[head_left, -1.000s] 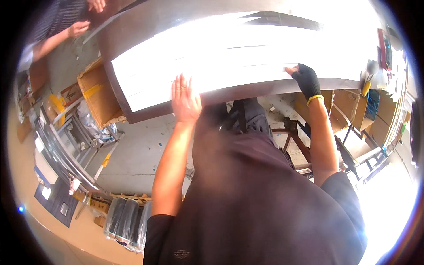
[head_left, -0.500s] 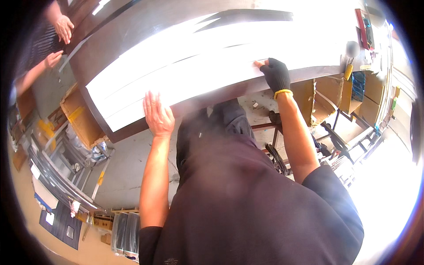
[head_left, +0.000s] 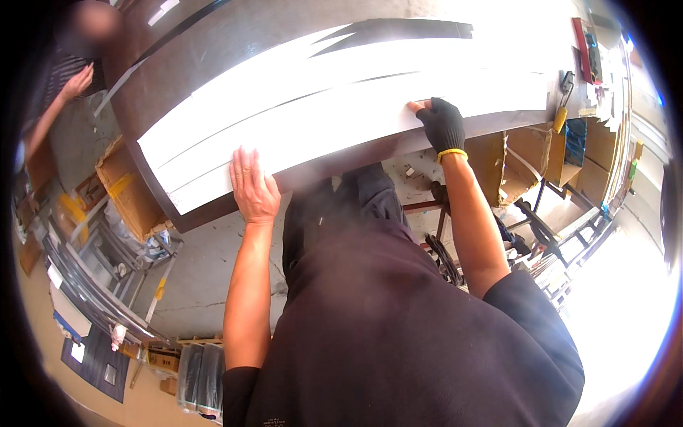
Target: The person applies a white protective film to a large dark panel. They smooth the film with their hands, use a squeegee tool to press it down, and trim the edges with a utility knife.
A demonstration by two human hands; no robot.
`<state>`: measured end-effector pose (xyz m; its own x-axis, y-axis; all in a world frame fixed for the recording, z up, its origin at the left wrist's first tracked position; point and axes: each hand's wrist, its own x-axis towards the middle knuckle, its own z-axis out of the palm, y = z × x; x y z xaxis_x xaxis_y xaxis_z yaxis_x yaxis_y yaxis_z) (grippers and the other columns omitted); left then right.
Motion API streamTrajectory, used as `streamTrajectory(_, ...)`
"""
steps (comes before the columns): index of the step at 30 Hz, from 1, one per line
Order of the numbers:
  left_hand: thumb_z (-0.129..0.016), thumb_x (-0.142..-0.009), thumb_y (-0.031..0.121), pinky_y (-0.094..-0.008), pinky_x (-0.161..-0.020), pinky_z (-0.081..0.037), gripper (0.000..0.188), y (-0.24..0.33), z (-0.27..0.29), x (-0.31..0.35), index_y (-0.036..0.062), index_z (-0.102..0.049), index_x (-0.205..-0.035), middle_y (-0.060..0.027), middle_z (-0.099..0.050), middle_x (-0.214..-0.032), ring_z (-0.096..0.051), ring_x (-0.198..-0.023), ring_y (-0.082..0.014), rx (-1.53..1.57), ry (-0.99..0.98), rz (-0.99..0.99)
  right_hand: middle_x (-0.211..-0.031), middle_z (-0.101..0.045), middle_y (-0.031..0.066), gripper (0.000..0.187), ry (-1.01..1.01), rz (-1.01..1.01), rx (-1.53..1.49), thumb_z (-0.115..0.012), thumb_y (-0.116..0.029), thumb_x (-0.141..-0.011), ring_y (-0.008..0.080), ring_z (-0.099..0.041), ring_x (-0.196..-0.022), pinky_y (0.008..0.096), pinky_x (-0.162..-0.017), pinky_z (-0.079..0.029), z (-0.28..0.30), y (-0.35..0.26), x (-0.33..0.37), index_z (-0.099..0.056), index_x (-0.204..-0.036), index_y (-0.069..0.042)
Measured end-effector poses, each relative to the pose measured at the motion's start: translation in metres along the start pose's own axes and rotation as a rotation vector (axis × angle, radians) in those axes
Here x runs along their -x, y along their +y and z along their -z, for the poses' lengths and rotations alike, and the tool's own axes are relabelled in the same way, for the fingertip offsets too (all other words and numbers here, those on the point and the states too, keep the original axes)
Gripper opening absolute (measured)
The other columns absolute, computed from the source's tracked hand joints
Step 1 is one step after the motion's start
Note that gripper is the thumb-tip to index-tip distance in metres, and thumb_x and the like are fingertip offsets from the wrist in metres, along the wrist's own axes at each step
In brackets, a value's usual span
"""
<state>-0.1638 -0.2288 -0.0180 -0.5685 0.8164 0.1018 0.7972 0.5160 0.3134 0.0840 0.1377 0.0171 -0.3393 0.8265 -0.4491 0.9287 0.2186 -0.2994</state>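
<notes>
Long white strips [head_left: 306, 121] lie side by side on a dark tabletop [head_left: 192, 219], with thin dark gaps between them; glare washes out their middle. My bare left hand [head_left: 253, 186] rests flat near the front edge of the nearest strip, its fingers stretched and pointing away from me. Farther right, my right hand [head_left: 445, 127] wears a black fingerless glove with a yellow cuff. It bears on the white surface with bent fingers and bare fingertips pointing left. Whatever those fingers may hold is hidden.
At the upper left another person's hand [head_left: 78, 82] shows beyond the table. A tool with a yellow handle [head_left: 561, 118] sits at the table's right end, near a red tray [head_left: 585, 50]. Cardboard boxes [head_left: 128, 188] stand below both ends. A metal rack [head_left: 548, 228] is at the lower right.
My left hand stays almost in place on the strip. My right hand has shifted very slightly left. The other person leans in, and only one of their two hands still shows.
</notes>
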Motion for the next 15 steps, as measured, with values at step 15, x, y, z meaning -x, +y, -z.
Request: streamTrajectory(15,-0.055,-0.100,0.013,-0.0585,-0.129,-0.035,0.059,0.001,0.002,-0.001,0.0018,-0.056,-0.158,-0.0245,-0.051,-0.166,-0.046,-0.156,-0.0459,0.036,0.024,-0.004,-0.094,-0.078,0.0230,0.049,-0.002,-0.068,-0.201,-0.079,-0.047,-0.095,0.0394,-0.074,-0.088,0.0458,-0.084,-0.056,0.004,0.001,0.010,-0.078,-0.100,0.001)
